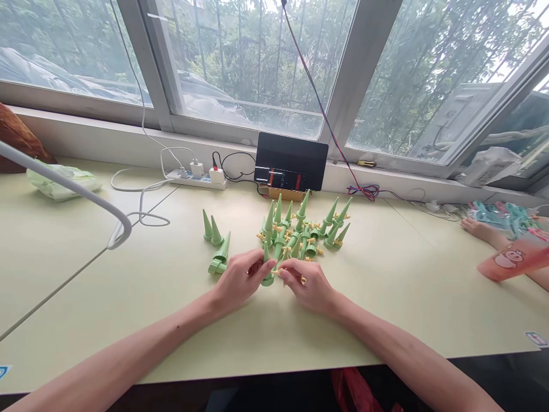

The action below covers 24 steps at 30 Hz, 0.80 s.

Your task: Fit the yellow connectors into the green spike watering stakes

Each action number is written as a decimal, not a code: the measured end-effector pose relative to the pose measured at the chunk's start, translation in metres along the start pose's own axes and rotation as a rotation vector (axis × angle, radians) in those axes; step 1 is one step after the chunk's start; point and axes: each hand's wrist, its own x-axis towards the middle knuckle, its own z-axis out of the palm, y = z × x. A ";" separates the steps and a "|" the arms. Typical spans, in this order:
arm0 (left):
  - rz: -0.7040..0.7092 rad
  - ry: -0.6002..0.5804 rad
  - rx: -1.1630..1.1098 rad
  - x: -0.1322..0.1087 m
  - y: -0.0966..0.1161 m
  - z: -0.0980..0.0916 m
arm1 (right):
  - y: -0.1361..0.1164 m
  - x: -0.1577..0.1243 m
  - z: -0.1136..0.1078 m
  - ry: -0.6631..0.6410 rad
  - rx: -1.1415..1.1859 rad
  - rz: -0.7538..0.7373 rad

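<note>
My left hand (pixel 241 278) and my right hand (pixel 307 284) meet at the table's middle, both with fingers pinched on one green cone-shaped spike (pixel 267 273) that has a small yellow part. The left hand grips the cone's body; the right hand's fingers close on the yellow piece at its side. Just beyond stands a cluster of several green spikes with yellow fittings (pixel 302 229). Left of them, two plain green cones (pixel 211 230) stand upright and a third (pixel 220 258) lies on its side.
The pale green table (pixel 128 286) runs to a window sill. A black device (pixel 290 161), a power strip (pixel 197 177) with white cables and a red-blue wire sit at the back. Another person's hand (pixel 482 230) and an orange packet (pixel 517 258) are at the right.
</note>
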 end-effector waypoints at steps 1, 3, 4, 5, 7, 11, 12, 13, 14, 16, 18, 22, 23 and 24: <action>0.012 0.006 0.001 0.000 0.000 0.000 | 0.000 0.000 0.000 -0.008 0.014 0.007; 0.038 0.012 0.006 -0.001 0.001 0.000 | -0.001 0.001 -0.001 -0.023 0.042 0.012; 0.047 0.013 0.010 -0.001 0.001 0.000 | -0.001 0.001 -0.001 -0.026 0.053 0.010; 0.055 0.014 0.014 -0.001 0.001 0.000 | -0.001 0.001 -0.001 -0.029 0.061 0.008; 0.064 0.019 0.019 -0.001 0.000 0.000 | -0.002 0.001 -0.002 -0.037 0.076 0.005; 0.063 0.016 0.017 -0.001 0.001 0.000 | -0.002 0.000 -0.002 -0.049 0.093 0.001; 0.061 0.013 0.018 -0.001 0.001 0.000 | -0.003 0.000 -0.002 -0.048 0.091 -0.002; 0.059 0.010 0.019 -0.001 0.001 0.000 | -0.003 0.000 -0.002 -0.045 0.088 -0.004; 0.059 0.010 0.020 0.000 0.001 0.000 | -0.003 0.000 -0.002 -0.044 0.086 -0.004; 0.062 0.011 0.018 0.000 0.002 -0.001 | -0.003 0.000 -0.002 -0.042 0.086 -0.001; 0.063 0.008 0.011 0.000 0.002 -0.001 | -0.002 0.000 -0.001 -0.045 0.090 0.005; 0.055 0.003 -0.002 -0.001 0.001 0.000 | -0.002 0.000 -0.002 -0.049 0.102 0.013; 0.056 0.005 -0.005 -0.001 0.000 0.000 | -0.002 0.000 -0.002 -0.051 0.105 0.016; 0.058 0.004 -0.009 -0.001 0.000 0.000 | -0.002 0.000 -0.002 -0.053 0.107 0.017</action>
